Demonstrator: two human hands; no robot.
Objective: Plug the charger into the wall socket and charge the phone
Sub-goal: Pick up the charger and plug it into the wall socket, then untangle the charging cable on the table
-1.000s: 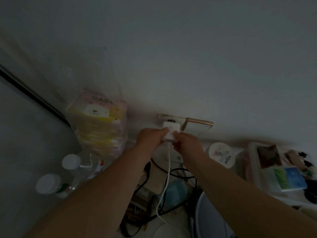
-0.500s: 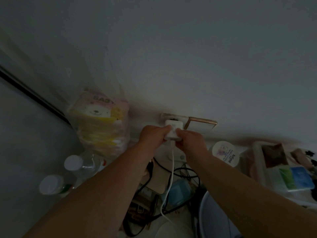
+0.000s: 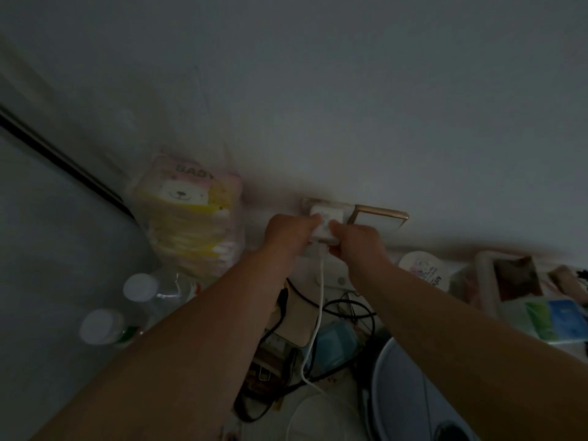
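Pinching the white charger (image 3: 324, 226) from both sides, left hand (image 3: 288, 232) and right hand (image 3: 356, 241) hold it against the wall socket (image 3: 321, 205). Its white cable (image 3: 319, 300) hangs down toward the cluttered tabletop (image 3: 321, 281).

Wall socket (image 3: 321, 203) mostly behind charger (image 3: 324, 226) (dim), prongs hidden

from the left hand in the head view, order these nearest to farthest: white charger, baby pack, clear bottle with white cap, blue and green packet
1. white charger: gripped by the left hand, against the wall socket.
2. baby pack: just left of that hand, by the wall.
3. clear bottle with white cap: lower left, beyond the pack.
4. blue and green packet: far right, past the right hand.
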